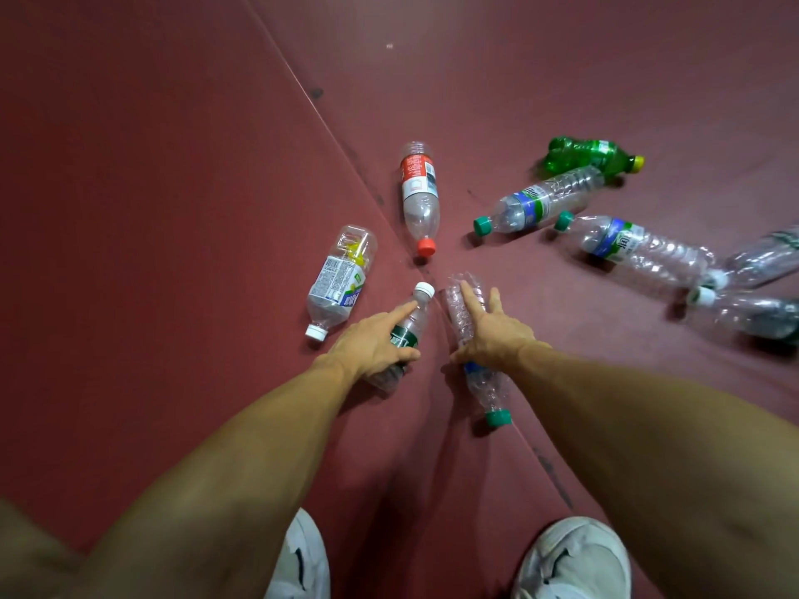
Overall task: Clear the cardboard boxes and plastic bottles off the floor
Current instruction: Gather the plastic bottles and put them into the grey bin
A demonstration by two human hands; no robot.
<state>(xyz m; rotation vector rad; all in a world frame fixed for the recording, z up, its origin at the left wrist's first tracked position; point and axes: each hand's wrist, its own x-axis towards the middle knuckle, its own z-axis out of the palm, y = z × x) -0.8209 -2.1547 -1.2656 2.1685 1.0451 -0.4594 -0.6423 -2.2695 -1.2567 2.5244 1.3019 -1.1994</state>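
Hands on empty bottles: left hand (374, 343) grips white-capped bottle (418, 314), right hand (493, 335) rests straight-fingered on green-capped bottle (486, 386).

- both arms are bare, extended forward and down, converging toward the middle of the view
- left forearm (259, 425) enters from the lower left; wrist straight, back of hand up
- left hand (374, 345) grips the white-capped bottle (417, 313) about its body: thumb curled round the right side, index finger (400, 311) laid straight along the neck
- right forearm (627, 404) enters from the lower right; wrist straight
- right hand (490, 332) lies back up on the green-capped bottle (486, 386): fingers (470, 298) straight and spread along it, thumb (458, 355) at its left side
- the two hands are near each other, not touching
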